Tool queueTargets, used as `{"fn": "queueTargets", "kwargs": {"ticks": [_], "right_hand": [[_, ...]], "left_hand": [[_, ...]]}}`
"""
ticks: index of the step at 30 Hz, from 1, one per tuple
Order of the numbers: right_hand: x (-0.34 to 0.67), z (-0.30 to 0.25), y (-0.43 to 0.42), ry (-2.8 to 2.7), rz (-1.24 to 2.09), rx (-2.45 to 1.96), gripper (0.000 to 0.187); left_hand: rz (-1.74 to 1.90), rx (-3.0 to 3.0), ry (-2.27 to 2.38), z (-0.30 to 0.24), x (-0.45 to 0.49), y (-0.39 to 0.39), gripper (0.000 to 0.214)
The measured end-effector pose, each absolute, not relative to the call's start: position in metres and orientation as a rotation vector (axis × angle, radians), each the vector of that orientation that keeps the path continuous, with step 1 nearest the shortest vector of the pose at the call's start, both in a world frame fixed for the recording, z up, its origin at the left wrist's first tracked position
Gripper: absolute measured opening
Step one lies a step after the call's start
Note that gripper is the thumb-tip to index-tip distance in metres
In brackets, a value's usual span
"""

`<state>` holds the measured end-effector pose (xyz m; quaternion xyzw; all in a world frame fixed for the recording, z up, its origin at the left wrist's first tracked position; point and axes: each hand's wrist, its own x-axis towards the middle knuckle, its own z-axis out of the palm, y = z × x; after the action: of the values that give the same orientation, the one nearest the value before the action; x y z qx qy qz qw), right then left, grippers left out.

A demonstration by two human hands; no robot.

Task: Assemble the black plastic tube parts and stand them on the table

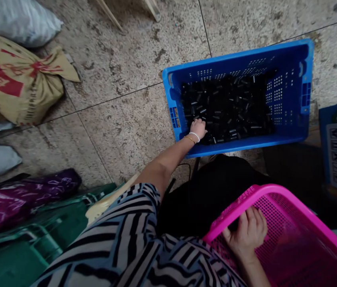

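Blue perforated plastic forms the deep rectangular crate (237, 56) set on the speckled tile floor (132, 119), and in it a loose heap of small, glossy black, tube-like pieces (231, 107) is held, spread along the bottom from the left short edge towards the right one. The left hand (198, 128), with a white beaded bracelet (195, 136) at its wrist, is lowered over the crate's near left corner and rests against the heap. Its fingertips are hidden, so whether a piece is gripped cannot be told. That corner is probably used because it is the part of the crate most easily reached by the left arm.

A bright pink mesh plastic basket (302, 243) is placed close against the body, beside the black-clad lap (195, 207). The right hand (247, 231) is held just inside it, near the rim at its upper left corner, with the fingers bent and the thumb apart. A dark patch shows between thumb and fingers; whether it is a held piece or only a gap cannot be told. The basket is presumably kept so near that it can be steadied and reached without stretching.
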<state>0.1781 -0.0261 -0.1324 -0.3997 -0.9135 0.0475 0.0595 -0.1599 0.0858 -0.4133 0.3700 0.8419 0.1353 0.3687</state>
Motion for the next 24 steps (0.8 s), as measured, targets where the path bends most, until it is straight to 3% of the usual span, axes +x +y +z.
{"fn": "queueTargets", "kwargs": {"ticks": [3,7,19,24], "right_hand": [[0.179,-0.132,-0.025,-2.766,0.144,-1.206,0.066],[0.178,-0.131,-0.023,-2.764,0.157,-1.229,0.065],[0.186,-0.135,-0.022,-2.738,0.154,-1.231,0.066],[0.187,-0.137,-0.022,-2.731,0.154,-1.216,0.069]], "left_hand": [[0.498,0.775,2.224,-0.415,-0.170,0.089,0.014],[0.713,0.450,2.329,-0.410,-0.189,0.088,0.028],[1.379,-0.062,1.939,-0.346,-0.200,0.061,0.020],[1.551,0.051,2.050,-0.320,-0.229,0.042,0.017]]}}
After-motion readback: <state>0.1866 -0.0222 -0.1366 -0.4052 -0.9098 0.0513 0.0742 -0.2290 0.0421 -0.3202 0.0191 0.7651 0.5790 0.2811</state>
